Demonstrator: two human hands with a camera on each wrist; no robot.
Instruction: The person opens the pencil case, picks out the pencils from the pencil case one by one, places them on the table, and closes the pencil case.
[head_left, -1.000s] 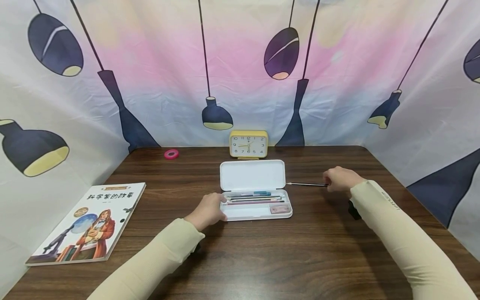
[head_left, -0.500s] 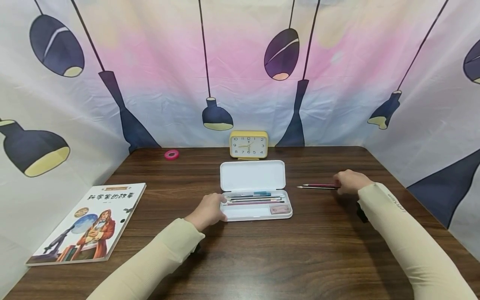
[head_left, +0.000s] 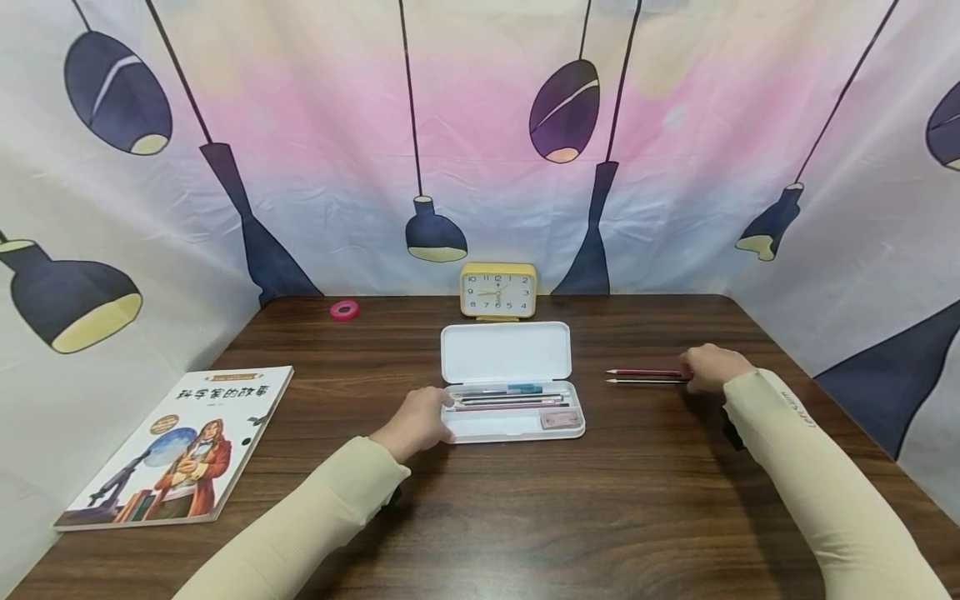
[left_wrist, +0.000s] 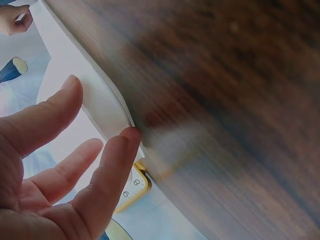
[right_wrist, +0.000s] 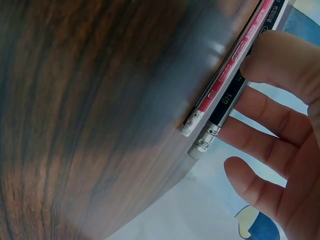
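A white pencil case (head_left: 491, 428) lies with its lid raised, holding several pencils (head_left: 510, 407), a blue-capped pen (head_left: 524, 388) and a pale pink eraser (head_left: 560, 419). My left hand (head_left: 417, 421) holds the case's left end, thumb by the front corner and fingers at the rim. To the right of the case, my right hand (head_left: 714, 368) pinches a black HB pencil (right_wrist: 225, 102) near its eraser end, thumb on top. Right alongside it on the table lies a red pencil (right_wrist: 232, 65); both tips point left in the head view.
A yellow clock (head_left: 498, 292) stands behind the raised lid. Far back left sits a pink roll of tape (head_left: 344, 310). An illustrated book (head_left: 180, 450) lies at the left of the brown table (head_left: 540, 517). A lamp-patterned cloth (head_left: 322, 208) hangs around the table.
My right hand has carried the black pencil to the right, away from the case, and down beside the red pencil, which now shows. The left hand has stayed on the case.
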